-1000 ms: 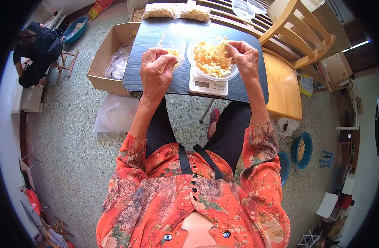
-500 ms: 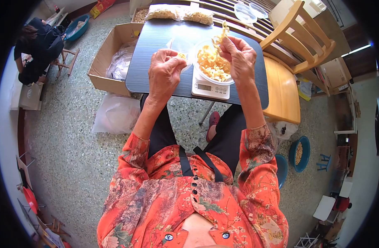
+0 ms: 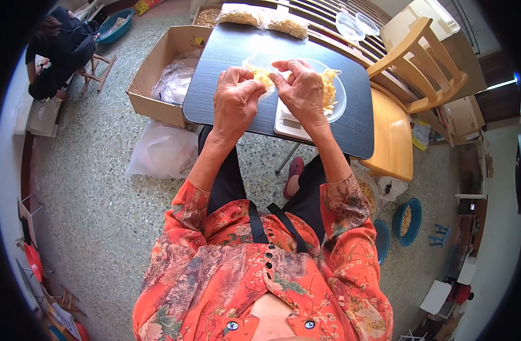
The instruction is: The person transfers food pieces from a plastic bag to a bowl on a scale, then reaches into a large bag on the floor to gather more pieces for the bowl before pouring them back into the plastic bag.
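Note:
My left hand (image 3: 236, 102) is closed in a pinch on the edge of a small clear plastic bag (image 3: 256, 60) above the dark table. Pale yellow dried strips (image 3: 261, 77) show at the bag, between my two hands. My right hand (image 3: 300, 94) is closed at the bag's mouth, its thumb and fingertips at these strips; its other fingers are partly hidden. Behind and to the right of that hand, a clear plastic bowl (image 3: 341, 101) holds more of the same strips. It rests on a white kitchen scale (image 3: 289, 127), partly covered by my right wrist.
Filled bags (image 3: 263, 18) lie at the table's (image 3: 215, 79) far edge. A cardboard box (image 3: 141, 85) with plastic stands left, a wooden chair (image 3: 392, 131) right. Blue basins (image 3: 407, 221) sit on the floor at right. Another person (image 3: 59, 54) sits at far left.
My right hand has moved left and down from above the bowl to the bag, bringing strips with it. More strips show at the bag. My left hand still pinches the bag.

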Demonstrator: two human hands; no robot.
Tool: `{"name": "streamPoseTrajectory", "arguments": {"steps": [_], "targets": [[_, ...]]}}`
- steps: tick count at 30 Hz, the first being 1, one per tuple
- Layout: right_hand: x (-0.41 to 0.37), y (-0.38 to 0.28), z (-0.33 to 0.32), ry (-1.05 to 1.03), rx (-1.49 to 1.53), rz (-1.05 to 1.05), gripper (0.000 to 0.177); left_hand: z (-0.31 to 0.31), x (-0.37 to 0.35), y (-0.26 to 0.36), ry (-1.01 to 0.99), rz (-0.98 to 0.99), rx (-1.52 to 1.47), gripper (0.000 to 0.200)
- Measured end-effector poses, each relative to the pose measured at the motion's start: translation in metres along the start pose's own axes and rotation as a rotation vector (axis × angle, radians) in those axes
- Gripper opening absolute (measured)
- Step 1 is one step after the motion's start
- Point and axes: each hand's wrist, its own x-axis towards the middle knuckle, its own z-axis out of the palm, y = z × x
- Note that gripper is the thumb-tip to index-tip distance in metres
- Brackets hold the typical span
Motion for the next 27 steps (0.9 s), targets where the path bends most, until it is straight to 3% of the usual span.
{"name": "streamPoseTrajectory", "arguments": {"steps": [3,5,8,10,12,13,14,16,17,20,23,25,27], "targets": [[0.002,-0.005,-0.004,-0.013,0.037,-0.090,0.019,-0.001,0.001,-0.002,0.010,0.056,0.017,0.015],[0.001,-0.010,-0.008,-0.266,0.011,-0.146,0.022,-0.003,0.003,-0.001,0.023,0.051,0.002,0.015],[0.002,-0.002,0.001,-0.425,-0.072,-0.244,0.032,-0.006,0.003,-0.001,0.046,0.053,-0.034,0.015],[0.008,-0.002,0.003,-0.422,-0.034,-0.210,0.037,-0.006,0.004,-0.002,0.061,0.055,-0.052,0.014],[0.021,-0.006,-0.001,-0.790,-0.148,-0.087,0.042,-0.006,0.003,-0.003,0.102,0.018,-0.059,0.014],[0.025,-0.008,-0.004,-0.852,-0.095,-0.038,0.036,-0.007,0.002,-0.004,0.088,0.015,-0.057,0.014],[0.020,-0.002,-0.001,-0.845,-0.094,-0.035,0.036,-0.007,0.002,-0.004,0.084,0.021,-0.058,0.014],[0.006,0.017,0.010,-0.270,0.188,-0.240,0.029,-0.006,0.002,-0.004,0.042,-0.031,-0.040,0.013],[0.007,0.007,-0.009,-0.281,0.158,-0.154,0.029,-0.007,0.002,-0.004,0.043,-0.033,-0.040,0.013],[0.004,0.025,-0.042,-0.018,0.077,-0.062,0.019,-0.009,0.001,-0.006,0.026,-0.044,0.033,0.011],[-0.002,0.063,-0.071,0.080,-0.150,0.004,0.017,-0.007,0.001,-0.007,0.052,-0.058,0.014,0.011],[-0.008,0.080,-0.082,-0.003,-0.457,0.053,0.020,-0.004,0.002,-0.004,0.070,-0.051,-0.009,0.012],[-0.013,0.076,-0.082,-0.060,-0.499,0.092,0.024,-0.001,0.003,0.000,0.082,-0.043,-0.028,0.013]]}}
